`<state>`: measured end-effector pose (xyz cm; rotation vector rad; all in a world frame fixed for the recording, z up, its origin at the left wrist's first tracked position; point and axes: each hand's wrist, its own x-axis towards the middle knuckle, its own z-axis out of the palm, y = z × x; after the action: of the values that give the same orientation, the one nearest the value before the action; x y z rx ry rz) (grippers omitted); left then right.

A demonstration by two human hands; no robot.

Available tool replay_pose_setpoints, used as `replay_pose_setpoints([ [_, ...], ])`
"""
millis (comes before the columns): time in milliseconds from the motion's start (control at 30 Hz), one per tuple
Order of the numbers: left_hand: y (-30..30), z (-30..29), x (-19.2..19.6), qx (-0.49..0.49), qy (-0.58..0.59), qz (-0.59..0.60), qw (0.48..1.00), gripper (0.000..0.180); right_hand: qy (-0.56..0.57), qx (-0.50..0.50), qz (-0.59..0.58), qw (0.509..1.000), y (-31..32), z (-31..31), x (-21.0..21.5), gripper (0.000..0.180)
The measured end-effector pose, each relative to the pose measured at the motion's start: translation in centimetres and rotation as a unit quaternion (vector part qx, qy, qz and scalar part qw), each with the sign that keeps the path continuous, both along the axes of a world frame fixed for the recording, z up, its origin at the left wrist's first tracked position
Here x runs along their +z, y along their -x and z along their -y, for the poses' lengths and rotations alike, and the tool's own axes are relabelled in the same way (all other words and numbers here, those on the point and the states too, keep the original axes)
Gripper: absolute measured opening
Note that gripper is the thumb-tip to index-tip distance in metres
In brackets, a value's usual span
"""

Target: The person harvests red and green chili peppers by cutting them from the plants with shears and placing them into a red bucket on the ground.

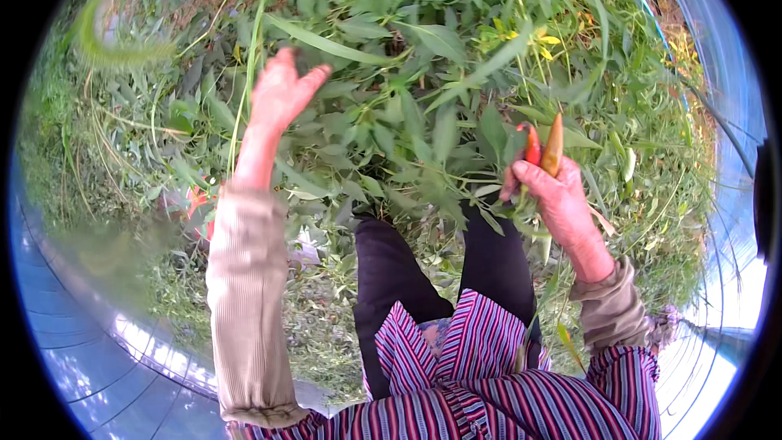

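Note:
My right hand (564,200) is closed around two chili peppers, with their tips pointing up out of the grip. One is a red chili pepper (533,145) with a dark, curled tip; beside it stands a longer orange-brown chili pepper (553,147). My left hand (281,91) reaches into the leafy green plants (423,49), its thumb spread away from the fingers and nothing visible in it. Those fingertips are slightly blurred against the leaves. Long narrow leaves and stems surround both hands.
Below the hands are my legs in dark trousers (399,265), close against the foliage. Something red (198,200) shows through the leaves by my left forearm. Blue sheeting (90,358) curves along the left and right edges. Yellow leaves (546,42) stand at the upper right.

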<state>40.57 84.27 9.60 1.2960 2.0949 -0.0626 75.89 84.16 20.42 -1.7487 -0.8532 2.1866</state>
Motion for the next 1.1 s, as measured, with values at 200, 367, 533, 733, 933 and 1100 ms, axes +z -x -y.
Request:
replay_pose_setpoints([
  [200,-7.2,11.6,-2.3,-0.18,0.117,0.052,0.975,0.062,-0.053,0.074,0.062,0.994,6.9,-1.3,-0.6,0.026],
  [367,-14.6,14.3,0.1,-0.083,0.051,0.03,0.995,0.07,-0.123,0.141,0.037,0.982,12.7,-3.6,-2.0,0.037],
  [533,-18.3,15.0,1.2,-0.036,0.093,0.055,0.993,0.078,-0.185,0.432,0.181,0.864,20.3,-2.5,-8.3,0.03],
  [733,-21.2,16.2,1.4,0.04,0.0,0.105,0.994,0.065,-0.214,0.67,0.334,0.628,22.2,1.2,-16.5,0.024],
  [933,-21.5,16.5,2.6,0.101,0.007,0.202,0.974,0.065,-0.145,0.672,0.358,0.632,19.0,3.6,-17.4,0.025],
  [1100,-20.8,16.7,3.4,0.105,-0.054,0.131,0.984,0.063,-0.159,0.437,0.252,0.849,17.5,1.6,-14.3,0.04],
])
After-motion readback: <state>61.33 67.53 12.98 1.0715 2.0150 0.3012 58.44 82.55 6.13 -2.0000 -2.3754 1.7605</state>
